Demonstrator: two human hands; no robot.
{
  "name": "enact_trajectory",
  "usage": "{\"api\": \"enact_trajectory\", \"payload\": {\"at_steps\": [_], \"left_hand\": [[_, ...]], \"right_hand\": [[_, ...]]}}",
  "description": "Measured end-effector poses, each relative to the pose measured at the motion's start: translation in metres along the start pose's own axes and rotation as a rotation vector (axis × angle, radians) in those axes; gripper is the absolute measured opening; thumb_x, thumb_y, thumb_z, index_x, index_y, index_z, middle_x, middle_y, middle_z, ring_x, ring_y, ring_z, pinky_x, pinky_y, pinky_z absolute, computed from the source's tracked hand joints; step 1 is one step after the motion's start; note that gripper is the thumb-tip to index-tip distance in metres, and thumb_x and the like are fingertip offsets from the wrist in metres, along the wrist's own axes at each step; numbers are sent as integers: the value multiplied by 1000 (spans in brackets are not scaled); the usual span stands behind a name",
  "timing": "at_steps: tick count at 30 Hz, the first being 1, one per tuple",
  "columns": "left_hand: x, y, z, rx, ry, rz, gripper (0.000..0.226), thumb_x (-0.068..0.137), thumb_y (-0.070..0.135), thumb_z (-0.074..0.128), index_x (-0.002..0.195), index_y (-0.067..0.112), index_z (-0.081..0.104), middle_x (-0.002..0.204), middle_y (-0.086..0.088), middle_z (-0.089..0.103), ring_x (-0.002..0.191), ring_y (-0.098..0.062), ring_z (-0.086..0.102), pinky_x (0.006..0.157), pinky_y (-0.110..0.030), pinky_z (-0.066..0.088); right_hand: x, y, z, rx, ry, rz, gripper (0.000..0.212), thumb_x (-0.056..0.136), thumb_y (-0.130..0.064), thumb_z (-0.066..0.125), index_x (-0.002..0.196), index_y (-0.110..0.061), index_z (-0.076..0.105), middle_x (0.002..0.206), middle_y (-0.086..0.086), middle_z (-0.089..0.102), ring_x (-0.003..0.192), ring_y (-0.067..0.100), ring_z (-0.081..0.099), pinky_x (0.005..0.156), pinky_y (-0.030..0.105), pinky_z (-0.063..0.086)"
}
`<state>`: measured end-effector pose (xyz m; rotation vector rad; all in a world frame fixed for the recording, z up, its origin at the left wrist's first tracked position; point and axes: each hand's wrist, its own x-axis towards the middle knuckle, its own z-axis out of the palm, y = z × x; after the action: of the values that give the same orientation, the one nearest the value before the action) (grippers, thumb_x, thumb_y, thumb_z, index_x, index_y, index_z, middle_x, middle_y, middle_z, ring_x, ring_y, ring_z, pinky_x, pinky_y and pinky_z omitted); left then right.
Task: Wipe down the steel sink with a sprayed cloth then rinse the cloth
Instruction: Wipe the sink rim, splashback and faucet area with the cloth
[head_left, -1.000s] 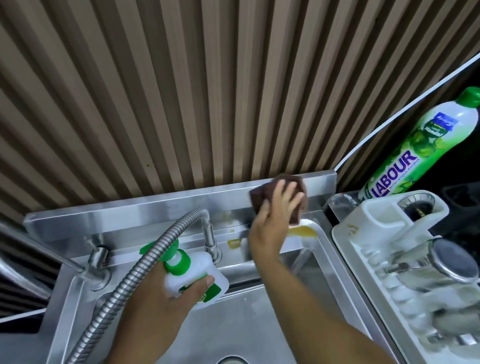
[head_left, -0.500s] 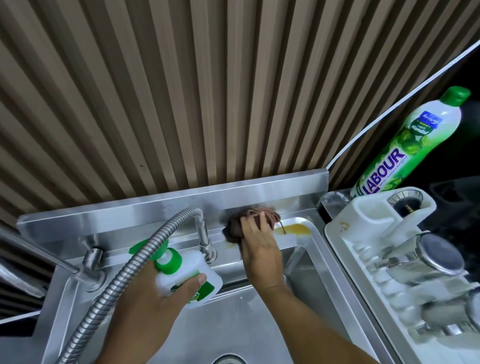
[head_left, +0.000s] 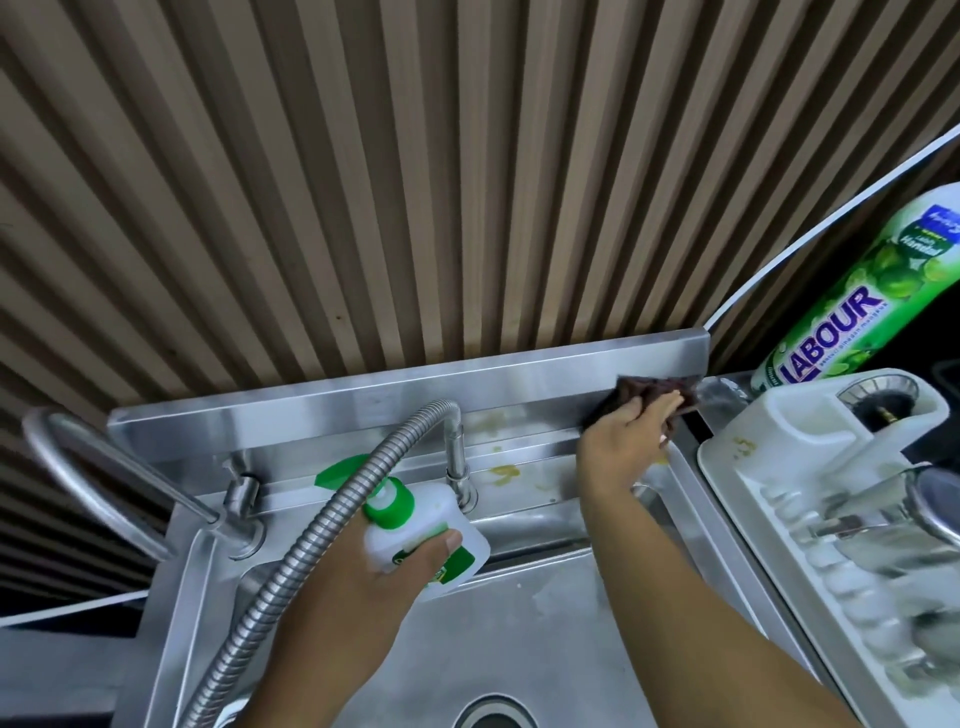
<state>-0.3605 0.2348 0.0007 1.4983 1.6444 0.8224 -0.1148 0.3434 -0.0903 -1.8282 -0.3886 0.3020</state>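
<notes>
Far left: curved steel tap (head_left: 98, 462) rises from the sink's left rim.

- Ribbed steel hose (head_left: 311, 525) arcs up from the near left to a post at the back ledge and crosses in front of the spray bottle (head_left: 415, 535).
- Spray bottle is white with a green collar, nozzle and label. The thumb covers the label print, so it is unreadable.
- Left hand (head_left: 332, 597) has fingers and thumb wrapped round the bottle and holds it over the basin's far-left corner.
- Sink (head_left: 530, 639): bare steel floor lies open between the two forearms, with the drain (head_left: 493, 714) at the near edge. Yellow smears (head_left: 506, 470) mark the back ledge right of the hose post.
- Right hand (head_left: 618, 436) has straight fingers laid flat, pressing the dark brown cloth (head_left: 654, 387) against the steel backsplash (head_left: 415, 395).
- The cloth sits at the backsplash's far right end, right at its edge, with little room beyond.
- White dish rack (head_left: 727, 467) stands just beside the sink's right rim, holding steel items.
- Behind the rack is a green-and-white bottle (head_left: 857, 296) reading "LABOUR", with limes pictured. Smaller print is blurred.
</notes>
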Motion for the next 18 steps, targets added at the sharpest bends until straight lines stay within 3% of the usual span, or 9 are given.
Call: {"api": "enact_trajectory", "payload": {"at_steps": [5,7,9,12,18], "left_hand": [[0,2,-1,-32,-19,-13,34,71,28,89,86,32,59,84,10,66,82,18,56,63,-7,42],[1,-1,-2,-42,-8,-3,34,71,29,88,87,33,59,84,13,67,82,15,58,70,-13,46],[3,-4,-2,-43,13,-7,34,70,33,89,88,33,60,89,27,66,82,10,61,77,-30,53],[3,-5,-3,-30,25,-14,34,68,37,88,88,35,61,88,31,64,81,2,64,79,-39,56],[3,-3,-2,-27,24,35,33,70,30,88,82,33,57,83,16,65,79,4,61,68,-19,45]], "right_hand": [[-78,27,-3,-102,-237,-204,51,104,-26,44,155,-25,37,146,14,55,125,38,56,95,36,46],[-95,35,-5,-158,-349,-335,48,101,-25,44,149,-24,46,146,5,56,130,32,54,99,37,47],[-100,39,-8,-241,-475,-530,45,93,-16,45,136,-21,58,141,1,58,128,27,53,103,41,48],[-97,44,-10,-503,-611,-873,41,90,-18,49,129,-23,60,132,-3,58,122,25,49,103,43,41],[-73,37,-18,-723,-635,-1120,38,92,-30,50,128,-26,62,134,-9,59,120,25,52,100,44,40]]}}
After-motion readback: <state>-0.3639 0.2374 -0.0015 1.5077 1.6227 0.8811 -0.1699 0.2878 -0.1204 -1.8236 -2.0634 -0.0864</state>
